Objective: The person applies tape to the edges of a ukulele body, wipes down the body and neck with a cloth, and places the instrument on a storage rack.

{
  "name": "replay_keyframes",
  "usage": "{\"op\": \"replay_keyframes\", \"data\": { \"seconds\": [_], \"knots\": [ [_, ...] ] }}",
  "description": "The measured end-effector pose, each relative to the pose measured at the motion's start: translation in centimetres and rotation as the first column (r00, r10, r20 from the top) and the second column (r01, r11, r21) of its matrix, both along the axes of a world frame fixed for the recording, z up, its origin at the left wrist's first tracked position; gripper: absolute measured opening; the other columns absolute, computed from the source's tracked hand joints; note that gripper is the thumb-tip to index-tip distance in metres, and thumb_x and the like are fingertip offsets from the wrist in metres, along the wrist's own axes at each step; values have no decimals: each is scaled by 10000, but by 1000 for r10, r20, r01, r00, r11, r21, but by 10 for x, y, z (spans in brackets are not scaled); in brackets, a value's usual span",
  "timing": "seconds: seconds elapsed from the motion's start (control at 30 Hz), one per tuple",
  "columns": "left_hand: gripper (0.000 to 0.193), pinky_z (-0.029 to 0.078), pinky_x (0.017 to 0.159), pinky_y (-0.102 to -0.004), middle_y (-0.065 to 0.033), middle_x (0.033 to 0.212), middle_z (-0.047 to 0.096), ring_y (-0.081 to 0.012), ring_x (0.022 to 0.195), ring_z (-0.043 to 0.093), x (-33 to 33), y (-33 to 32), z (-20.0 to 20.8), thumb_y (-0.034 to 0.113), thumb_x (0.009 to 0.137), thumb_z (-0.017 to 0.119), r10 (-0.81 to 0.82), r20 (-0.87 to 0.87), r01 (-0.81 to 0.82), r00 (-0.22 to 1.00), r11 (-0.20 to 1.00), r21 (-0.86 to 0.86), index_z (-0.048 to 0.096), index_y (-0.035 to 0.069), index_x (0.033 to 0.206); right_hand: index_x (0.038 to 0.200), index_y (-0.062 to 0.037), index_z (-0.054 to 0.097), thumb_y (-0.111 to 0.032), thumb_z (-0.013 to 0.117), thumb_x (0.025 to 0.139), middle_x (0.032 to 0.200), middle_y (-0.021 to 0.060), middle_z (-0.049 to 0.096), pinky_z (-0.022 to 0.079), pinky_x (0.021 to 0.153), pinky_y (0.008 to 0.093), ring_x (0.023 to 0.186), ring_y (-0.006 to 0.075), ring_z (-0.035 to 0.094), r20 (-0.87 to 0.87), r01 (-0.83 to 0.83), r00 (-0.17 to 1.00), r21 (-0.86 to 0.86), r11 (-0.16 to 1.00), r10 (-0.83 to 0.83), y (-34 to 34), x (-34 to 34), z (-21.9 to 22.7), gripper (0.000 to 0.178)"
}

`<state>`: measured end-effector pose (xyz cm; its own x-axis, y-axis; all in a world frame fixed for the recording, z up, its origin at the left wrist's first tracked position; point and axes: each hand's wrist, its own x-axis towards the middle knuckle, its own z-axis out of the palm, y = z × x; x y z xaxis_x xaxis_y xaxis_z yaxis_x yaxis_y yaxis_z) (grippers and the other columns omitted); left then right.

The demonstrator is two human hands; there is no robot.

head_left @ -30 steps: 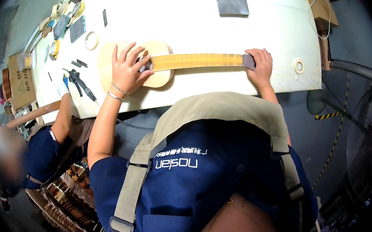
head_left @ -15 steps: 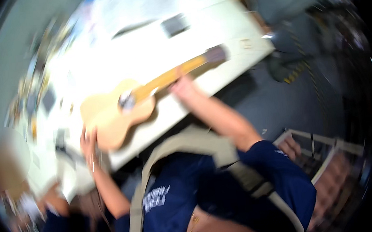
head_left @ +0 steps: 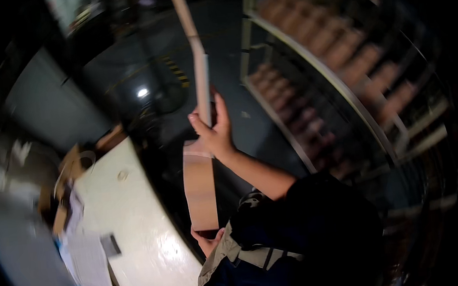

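Observation:
A small guitar (head_left: 200,192) of light wood is turned edge-on, its side toward me and its neck (head_left: 202,79) pointing up the picture. My right hand (head_left: 217,127) wraps round the neck close to the body, thumb on one side and fingers on the other. At the bottom end of the body, my left hand (head_left: 208,242) cups the edge with thumb and fingers apart; part of it hides behind my clothing. The soundboard and the strings cannot be seen from here. The guitar hangs in the air beside the table.
On my left stands a white table (head_left: 143,223) with a small grey block (head_left: 110,245), papers (head_left: 89,266) and cardboard (head_left: 68,166). To the right are metal racks (head_left: 308,52) bearing rows of brownish wooden pieces. Yellow-black tape (head_left: 176,72) marks the dark floor ahead.
The guitar has come up off the table and swung from face-up to edge-on. My view has turned right, toward the racks. Both hands stay on the guitar.

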<state>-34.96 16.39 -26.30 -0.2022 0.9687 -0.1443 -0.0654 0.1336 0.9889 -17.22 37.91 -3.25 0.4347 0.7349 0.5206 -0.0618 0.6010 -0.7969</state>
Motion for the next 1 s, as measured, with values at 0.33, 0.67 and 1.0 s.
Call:
{"op": "replay_keyframes", "data": {
  "seconds": [0.33, 0.67, 1.0],
  "knots": [
    [711, 423, 894, -314, -158, 1100, 588, -198, 1011, 551, 98, 136, 6, 49, 769, 712, -663, -13, 662, 749, 749, -34, 292, 69, 1342, 1411, -98, 235, -15, 628, 756, 871, 40, 602, 478, 657, 259, 774, 103, 581, 117, 793, 610, -90, 603, -784, -174, 329, 65, 768],
    [547, 436, 892, -312, -125, 1046, 613, -186, 986, 580, 301, 191, 39, 74, 795, 686, -926, -90, 929, 365, 369, -31, 408, 38, 1265, 1260, -35, 353, 73, 612, 734, 833, 108, 592, 456, 521, 267, 623, 159, 553, 239, 830, 248, 447, 333, -939, -352, 554, 156, 596],
    [550, 466, 851, -332, -142, 993, 647, -223, 935, 631, 364, 186, 71, 62, 775, 692, -917, -357, 972, 179, 222, -82, 432, 63, 1259, 1233, -60, 380, 118, 550, 741, 869, 107, 589, 481, 562, 284, 657, 167, 572, 271, 833, 314, 382, 401, -910, -354, 741, 114, 550]
  ]
}}
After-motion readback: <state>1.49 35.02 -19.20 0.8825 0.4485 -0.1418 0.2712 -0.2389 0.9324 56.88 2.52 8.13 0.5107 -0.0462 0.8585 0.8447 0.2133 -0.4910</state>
